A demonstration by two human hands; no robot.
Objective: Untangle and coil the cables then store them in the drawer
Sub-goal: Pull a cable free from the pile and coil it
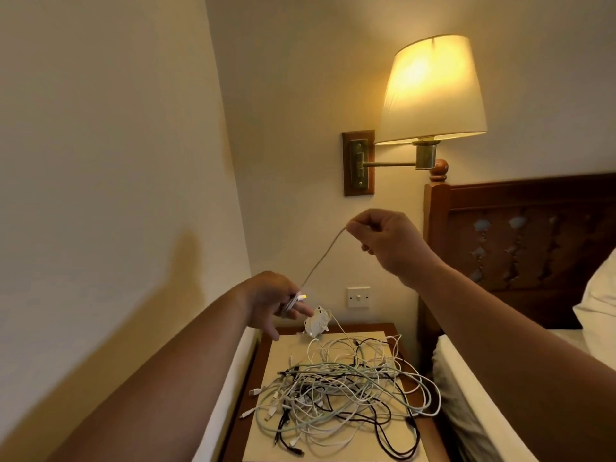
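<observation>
A thin white cable stretches in the air between my two hands. My left hand holds a few turns of it wound round its fingers, with a plug end showing. My right hand, raised higher and further right, pinches the cable between thumb and fingers. A white charger block hangs just below my left hand. Underneath, a tangled heap of white, pale green and black cables lies on the wooden nightstand. No drawer is visible.
A lit wall lamp on a brass arm hangs above the nightstand. A light switch sits on the wall behind it. A bed with a carved wooden headboard and white pillow stands at the right, a white mattress edge at the left.
</observation>
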